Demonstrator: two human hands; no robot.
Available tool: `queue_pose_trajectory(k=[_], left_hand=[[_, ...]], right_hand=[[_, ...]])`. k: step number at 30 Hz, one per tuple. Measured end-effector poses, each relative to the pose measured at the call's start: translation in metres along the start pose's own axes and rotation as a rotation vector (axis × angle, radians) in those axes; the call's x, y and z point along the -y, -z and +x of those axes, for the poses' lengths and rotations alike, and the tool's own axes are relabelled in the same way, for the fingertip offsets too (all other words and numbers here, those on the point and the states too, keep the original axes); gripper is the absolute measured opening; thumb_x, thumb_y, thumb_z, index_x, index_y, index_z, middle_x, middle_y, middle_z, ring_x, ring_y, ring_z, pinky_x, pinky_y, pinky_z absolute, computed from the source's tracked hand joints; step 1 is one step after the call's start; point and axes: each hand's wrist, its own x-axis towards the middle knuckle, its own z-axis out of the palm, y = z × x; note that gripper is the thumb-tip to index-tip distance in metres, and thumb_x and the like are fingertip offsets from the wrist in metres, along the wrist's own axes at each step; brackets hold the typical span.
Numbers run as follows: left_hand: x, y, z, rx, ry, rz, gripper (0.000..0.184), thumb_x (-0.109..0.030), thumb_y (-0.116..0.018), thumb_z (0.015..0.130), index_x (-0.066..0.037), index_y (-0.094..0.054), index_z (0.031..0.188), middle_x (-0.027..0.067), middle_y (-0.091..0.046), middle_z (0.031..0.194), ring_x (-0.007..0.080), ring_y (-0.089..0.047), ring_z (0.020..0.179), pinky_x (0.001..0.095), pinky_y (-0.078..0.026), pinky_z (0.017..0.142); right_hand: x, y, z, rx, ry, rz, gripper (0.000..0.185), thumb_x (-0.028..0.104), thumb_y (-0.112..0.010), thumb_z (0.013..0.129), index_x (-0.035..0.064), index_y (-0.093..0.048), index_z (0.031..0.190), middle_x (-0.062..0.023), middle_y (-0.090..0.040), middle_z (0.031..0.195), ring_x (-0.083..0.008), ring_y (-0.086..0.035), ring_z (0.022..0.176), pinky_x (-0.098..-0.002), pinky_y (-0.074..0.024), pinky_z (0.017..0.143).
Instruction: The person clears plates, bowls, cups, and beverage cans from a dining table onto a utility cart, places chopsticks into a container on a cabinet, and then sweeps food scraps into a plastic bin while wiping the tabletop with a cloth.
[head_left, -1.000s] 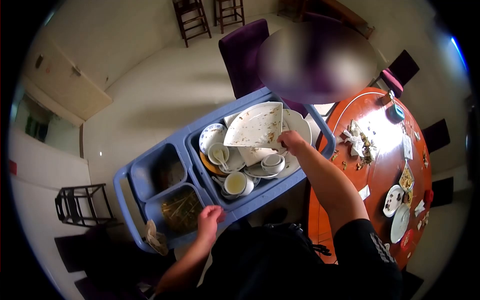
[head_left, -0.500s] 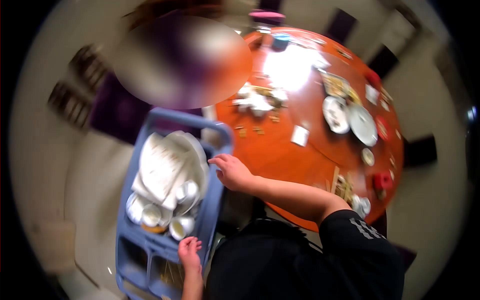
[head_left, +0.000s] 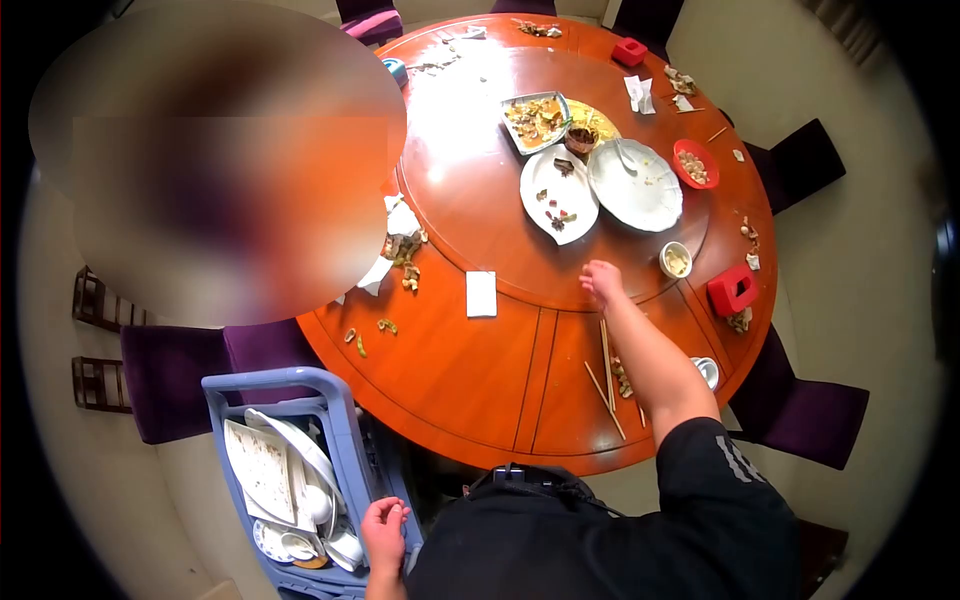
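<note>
My right hand (head_left: 602, 282) is stretched out over the round wooden table (head_left: 430, 385), fingers loosely bent and apart, with nothing in them. Just beyond it lie a white leaf-shaped plate (head_left: 547, 212) with food scraps and a large white bowl (head_left: 652, 205) with a spoon (head_left: 624, 155) in it. To its right stands a small white bowl (head_left: 676, 262) with pale leftovers. My left hand (head_left: 385, 530), loosely curled and seemingly holding nothing, is beside the blue-grey cart (head_left: 345, 425). Stacked white dishes (head_left: 262, 470), cups and bowls fill the cart's bin.
A square dish of food (head_left: 537, 122) stands behind the plates. Chopsticks (head_left: 606, 385) lie near the front edge. A red bowl (head_left: 696, 164), a red box (head_left: 733, 290), a white napkin (head_left: 481, 295) and food scraps are spread around. Purple chairs (head_left: 805, 400) surround the table.
The view has swung right toward the table. My right hand has gone from the cart's rim to above the table near the plates. My left hand stays low beside the cart.
</note>
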Motion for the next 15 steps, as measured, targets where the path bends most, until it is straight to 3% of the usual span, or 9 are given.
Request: queue_pose_trajectory(k=[1,2,4,8,11,12,14,15], left_hand=[[-0.004,-0.007,0.000,0.008,0.038,-0.003,0.011,-0.003,-0.055,0.090,0.003,-0.058,0.099,0.0090,-0.064,0.090,0.0151,-0.064,0.076,0.0240,-0.050,0.067],[-0.009,-0.014,0.002,0.016,0.075,-0.007,0.011,-0.003,-0.056,0.089,0.002,-0.058,0.099,0.0080,-0.063,0.091,0.0146,-0.063,0.077,0.0244,-0.050,0.067],[-0.018,-0.027,0.007,-0.021,0.094,0.009,0.011,-0.003,-0.056,0.089,0.002,-0.058,0.099,0.0080,-0.064,0.090,0.0145,-0.063,0.076,0.0244,-0.050,0.067],[-0.017,-0.034,0.006,-0.063,0.096,-0.008,0.011,-0.004,-0.057,0.089,0.002,-0.058,0.099,0.0081,-0.064,0.091,0.0143,-0.063,0.076,0.0240,-0.050,0.067],[-0.012,-0.025,-0.006,-0.084,0.105,0.016,0.011,-0.004,-0.057,0.089,0.002,-0.058,0.099,0.0078,-0.064,0.091,0.0137,-0.063,0.076,0.0236,-0.050,0.067],[-0.007,-0.028,-0.006,-0.083,0.106,0.000,0.011,-0.004,-0.057,0.089,0.002,-0.059,0.099,0.0072,-0.064,0.090,0.0130,-0.063,0.077,0.0234,-0.050,0.069],[-0.006,-0.032,-0.007,-0.081,0.087,-0.009,0.011,-0.004,-0.057,0.089,0.002,-0.058,0.099,0.0078,-0.064,0.090,0.0138,-0.063,0.077,0.0232,-0.050,0.069],[-0.005,-0.022,-0.010,-0.074,0.069,-0.009,0.011,-0.004,-0.056,0.090,0.002,-0.058,0.100,0.0084,-0.065,0.090,0.0145,-0.064,0.077,0.0231,-0.050,0.069]], right_hand=[[0.011,-0.003,0.018,0.021,-0.098,0.218,0.027,0.010,-0.057,0.087,-0.0032,-0.054,0.110,-0.0092,-0.062,0.088,-0.0189,-0.063,0.073,-0.0274,-0.0483,0.060],[0.024,-0.010,0.034,0.025,-0.108,0.223,0.027,0.010,-0.057,0.087,-0.0032,-0.054,0.110,-0.0092,-0.062,0.088,-0.0189,-0.063,0.073,-0.0274,-0.0483,0.060],[0.050,-0.039,0.057,-0.115,-0.291,0.548,0.023,0.010,-0.055,0.088,0.0011,-0.055,0.109,-0.0108,-0.064,0.095,-0.0243,-0.064,0.079,-0.0342,-0.0490,0.066],[0.073,-0.073,0.074,-0.233,-0.350,0.417,0.024,0.006,-0.055,0.087,0.0087,-0.056,0.111,-0.0107,-0.064,0.100,-0.0281,-0.063,0.086,-0.0451,-0.0474,0.070],[0.057,-0.080,0.058,-0.165,-0.354,0.413,0.026,0.003,-0.053,0.087,0.0092,-0.056,0.112,-0.0106,-0.063,0.099,-0.0275,-0.063,0.086,-0.0442,-0.0471,0.069],[0.051,-0.075,0.054,-0.164,-0.323,0.534,0.029,-0.001,-0.051,0.086,0.0073,-0.054,0.114,-0.0115,-0.061,0.104,-0.0281,-0.062,0.089,-0.0450,-0.0489,0.070],[0.036,-0.059,0.037,-0.143,-0.285,0.656,0.035,-0.008,-0.049,0.085,-0.0002,-0.050,0.119,-0.0155,-0.056,0.115,-0.0319,-0.059,0.098,-0.0494,-0.0526,0.083],[0.020,-0.052,0.018,-0.095,-0.238,0.663,0.033,-0.008,-0.050,0.085,-0.0029,-0.050,0.118,-0.0157,-0.057,0.111,-0.0315,-0.059,0.099,-0.0495,-0.0523,0.086]])
